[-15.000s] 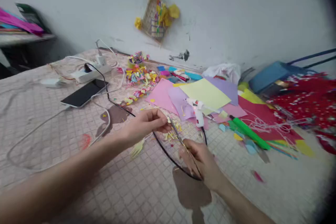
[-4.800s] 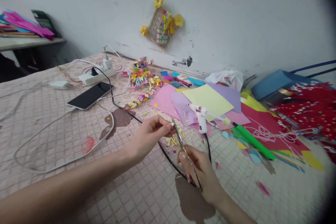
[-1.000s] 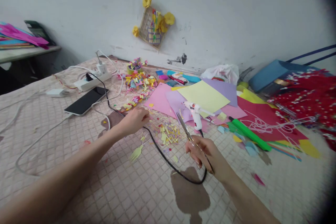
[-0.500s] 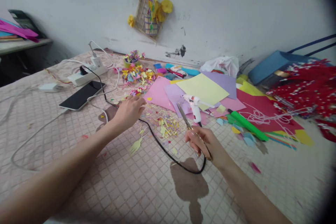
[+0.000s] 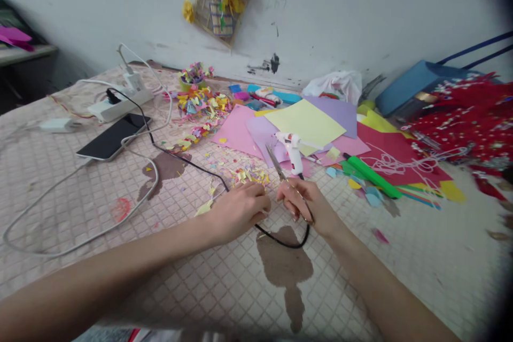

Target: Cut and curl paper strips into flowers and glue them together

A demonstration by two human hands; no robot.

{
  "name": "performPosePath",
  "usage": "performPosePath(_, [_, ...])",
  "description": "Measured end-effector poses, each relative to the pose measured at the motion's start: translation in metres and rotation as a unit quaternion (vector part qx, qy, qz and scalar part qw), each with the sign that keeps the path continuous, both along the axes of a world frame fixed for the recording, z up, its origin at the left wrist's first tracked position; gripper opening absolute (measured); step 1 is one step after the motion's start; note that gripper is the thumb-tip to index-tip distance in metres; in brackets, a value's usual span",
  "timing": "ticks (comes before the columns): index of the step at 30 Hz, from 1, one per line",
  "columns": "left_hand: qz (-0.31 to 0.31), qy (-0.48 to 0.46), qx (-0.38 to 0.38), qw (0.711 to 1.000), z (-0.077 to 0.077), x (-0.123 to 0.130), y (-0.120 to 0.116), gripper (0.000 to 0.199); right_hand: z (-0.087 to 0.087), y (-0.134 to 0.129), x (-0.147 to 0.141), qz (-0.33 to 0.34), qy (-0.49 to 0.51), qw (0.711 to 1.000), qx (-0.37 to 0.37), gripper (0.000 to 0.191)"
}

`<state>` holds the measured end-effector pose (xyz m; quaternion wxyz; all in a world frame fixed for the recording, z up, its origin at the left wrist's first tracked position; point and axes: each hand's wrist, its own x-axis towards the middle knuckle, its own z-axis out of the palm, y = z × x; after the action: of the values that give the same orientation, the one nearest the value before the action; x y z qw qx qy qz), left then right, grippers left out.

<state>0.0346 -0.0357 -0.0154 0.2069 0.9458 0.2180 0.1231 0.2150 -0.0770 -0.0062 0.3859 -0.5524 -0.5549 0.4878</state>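
while the left hand [image 5: 242,208] curls nearer than the white glue gun [image 5: 295,158] and to its left, its fingers bent so that i cannot tell whether they grip anything, the right hand [image 5: 308,206] has its fingers clamped on scissors [image 5: 281,173] whose blades reach just left of the gun. yellow scraps [image 5: 251,175] lie left of it, a pale yellow sheet [image 5: 306,124] behind it, a flowered ornament [image 5: 220,18] well beyond.

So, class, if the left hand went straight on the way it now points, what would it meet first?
Probably the right hand, which holds the scissors just across a small gap. Depth is unclear, though, so the left hand might pass above or below.
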Motion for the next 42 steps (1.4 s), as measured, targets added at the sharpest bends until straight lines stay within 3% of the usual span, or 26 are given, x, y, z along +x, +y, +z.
performPosePath(6, [0.006,-0.013,-0.030,0.999,-0.003,0.001,0.002,0.013,-0.002,0.001,0.000,-0.001,0.004,1.000,-0.001,0.042])
performPosePath(9, [0.039,-0.063,-0.095,0.993,-0.001,0.000,0.002,0.012,-0.005,0.001,-0.002,-0.012,0.011,1.000,-0.001,0.043])
performPosePath(11, [0.075,-0.108,-0.179,0.975,0.001,-0.002,0.005,0.008,-0.006,0.001,-0.004,-0.022,0.015,1.000,0.002,0.041])
performPosePath(14, [0.100,-0.186,-0.313,0.926,0.004,-0.005,0.011,0.007,-0.007,0.001,-0.007,-0.018,0.010,1.000,0.007,0.036])
performPosePath(17, [0.098,-0.221,-0.368,0.898,0.005,-0.007,0.016,0.012,-0.004,0.000,-0.010,0.000,0.004,1.000,-0.005,0.028])
performPosePath(25, [0.113,-0.205,-0.339,0.911,0.005,-0.007,0.014,0.012,-0.001,-0.003,-0.014,0.014,0.007,1.000,-0.008,0.018])
performPosePath(29, [0.151,-0.225,-0.201,0.942,0.007,-0.009,0.011,0.014,-0.004,-0.003,-0.016,-0.013,0.062,0.998,-0.010,0.018])
performPosePath(31, [0.124,-0.231,-0.126,0.957,0.009,-0.011,0.009,0.018,-0.006,-0.003,-0.016,-0.020,0.089,0.996,-0.007,0.016])
performPosePath(34, [0.062,-0.229,-0.077,0.968,0.009,-0.012,0.008,0.018,-0.009,-0.004,-0.016,-0.011,0.113,0.994,-0.001,0.014])
performPosePath(38, [0.052,-0.213,-0.123,0.968,0.009,-0.012,0.008,0.013,-0.010,-0.005,-0.015,0.009,0.127,0.992,-0.008,0.014])
performPosePath(42, [0.109,-0.228,-0.286,0.924,0.008,-0.012,0.012,0.009,-0.008,-0.004,-0.015,0.009,0.124,0.992,-0.005,0.027])
